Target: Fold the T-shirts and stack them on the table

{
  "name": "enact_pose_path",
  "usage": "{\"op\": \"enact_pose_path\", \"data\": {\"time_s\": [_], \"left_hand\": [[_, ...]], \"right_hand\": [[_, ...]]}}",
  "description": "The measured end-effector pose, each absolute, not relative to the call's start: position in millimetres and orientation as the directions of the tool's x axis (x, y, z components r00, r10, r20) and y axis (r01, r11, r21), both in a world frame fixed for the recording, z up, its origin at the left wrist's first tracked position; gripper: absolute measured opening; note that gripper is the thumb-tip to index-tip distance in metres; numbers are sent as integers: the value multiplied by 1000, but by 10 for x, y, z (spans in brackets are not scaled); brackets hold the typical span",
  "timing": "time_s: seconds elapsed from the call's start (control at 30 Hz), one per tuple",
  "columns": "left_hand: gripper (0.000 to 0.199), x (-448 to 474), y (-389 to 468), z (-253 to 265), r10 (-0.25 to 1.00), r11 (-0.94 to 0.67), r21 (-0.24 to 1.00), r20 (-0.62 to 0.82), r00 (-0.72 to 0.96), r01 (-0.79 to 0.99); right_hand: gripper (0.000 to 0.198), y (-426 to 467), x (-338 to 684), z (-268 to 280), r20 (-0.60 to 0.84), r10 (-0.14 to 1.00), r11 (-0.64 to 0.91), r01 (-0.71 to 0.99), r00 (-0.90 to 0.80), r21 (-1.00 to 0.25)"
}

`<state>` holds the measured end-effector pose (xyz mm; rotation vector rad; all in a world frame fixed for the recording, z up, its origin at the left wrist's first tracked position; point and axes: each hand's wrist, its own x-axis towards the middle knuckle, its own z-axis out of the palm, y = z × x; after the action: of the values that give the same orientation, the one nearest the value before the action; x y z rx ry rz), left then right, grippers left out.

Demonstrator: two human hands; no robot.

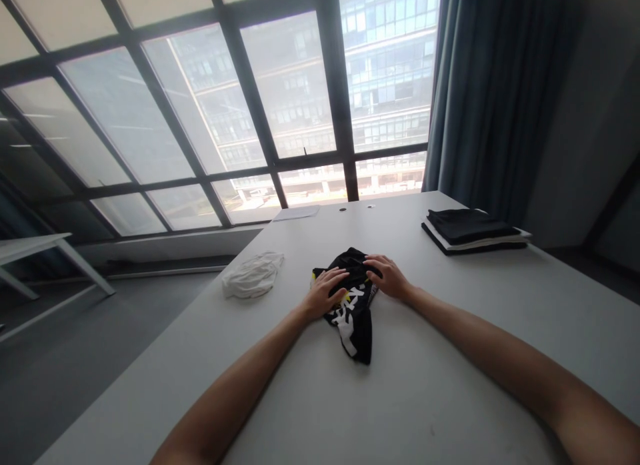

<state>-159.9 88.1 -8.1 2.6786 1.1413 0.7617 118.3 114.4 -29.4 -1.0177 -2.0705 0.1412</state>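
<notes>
A crumpled black cloth garment (359,325) with white lettering and small yellow patches lies bunched on the white table (400,398). My left hand (323,295) rests on its left side, fingers stretched across the fabric and thumb apart. On the garment's upper right edge lies my right hand (390,277), its fingers slightly bent and spread from the thumb. Both hands touch the cloth without closing around it. One narrow end of the garment points toward me. The fabric beneath my palms is hidden.
A crumpled white cloth (254,275) lies on the table's left side. Folded black and white fabrics (473,230) are stacked at the right. Flat white sheets (297,213) lie at the far edge. Windows and a dark curtain (485,105) stand behind; another table (35,246) is at left.
</notes>
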Motion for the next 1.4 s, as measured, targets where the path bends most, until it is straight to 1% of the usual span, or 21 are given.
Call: {"op": "enact_pose_path", "data": {"time_s": [0.07,0.1,0.2,0.3,0.37,0.43,0.53,0.63,0.73,0.87,0.93,0.97,1.03,1.07,1.13,1.17,1.23,1.3,1.4], "left_hand": [[51,-1663,913,-57,686,-723,326,448,574,609],[51,-1697,935,-51,678,-730,333,467,568,597],[41,-1778,1000,-51,674,-723,361,553,490,588],[37,-1805,1027,-49,686,-669,393,652,322,631],[29,-1793,1014,-38,690,-650,409,672,270,640],[21,-1764,984,-27,704,-653,436,652,283,619],[21,-1715,944,-29,722,-670,469,591,359,575],[23,-1694,944,-63,693,-702,415,585,421,578],[23,-1713,979,-105,671,-699,345,619,407,627],[19,-1757,1030,-139,678,-668,321,634,372,671],[18,-1771,1043,-147,680,-667,320,631,374,673],[18,-1775,1046,-148,677,-673,319,629,382,668],[18,-1775,1041,-147,666,-696,318,621,414,644],[16,-1773,1034,-144,660,-709,320,614,432,628],[10,-1765,1014,-136,650,-731,330,602,464,597],[11,-1760,1004,-130,644,-741,333,597,478,583],[20,-1749,988,-120,629,-761,333,586,510,557],[28,-1743,982,-111,616,-779,334,567,547,531],[33,-1743,988,-105,614,-785,346,545,571,514]], "right_hand": [[36,1105,1169,-297,544,686,713,596,-483,-369],[38,1094,1165,-302,513,690,713,603,-511,-358],[37,1094,1168,-315,473,733,667,653,-489,-358],[27,1112,1178,-314,470,756,638,674,-455,-373],[21,1117,1181,-301,469,769,619,690,-435,-375],[16,1112,1179,-281,460,797,574,731,-393,-369],[12,1095,1173,-245,440,850,461,814,-291,-352],[13,1088,1175,-212,421,890,342,867,-174,-364],[18,1110,1199,-199,388,920,228,874,-50,-429],[24,1188,1261,-227,355,932,141,829,73,-541],[23,1234,1299,-253,373,925,172,790,76,-588],[21,1255,1318,-266,399,916,224,766,47,-603],[17,1280,1358,-285,479,876,378,706,-63,-598],[17,1280,1377,-287,524,842,463,673,-129,-577],[30,1254,1409,-275,598,766,595,614,-237,-519],[39,1228,1420,-258,622,734,636,597,-272,-489],[53,1159,1425,-207,651,683,689,586,-330,-426],[53,1086,1405,-150,659,635,733,584,-404,-349],[39,1022,1342,-99,645,555,800,549,-525,-242]]}}
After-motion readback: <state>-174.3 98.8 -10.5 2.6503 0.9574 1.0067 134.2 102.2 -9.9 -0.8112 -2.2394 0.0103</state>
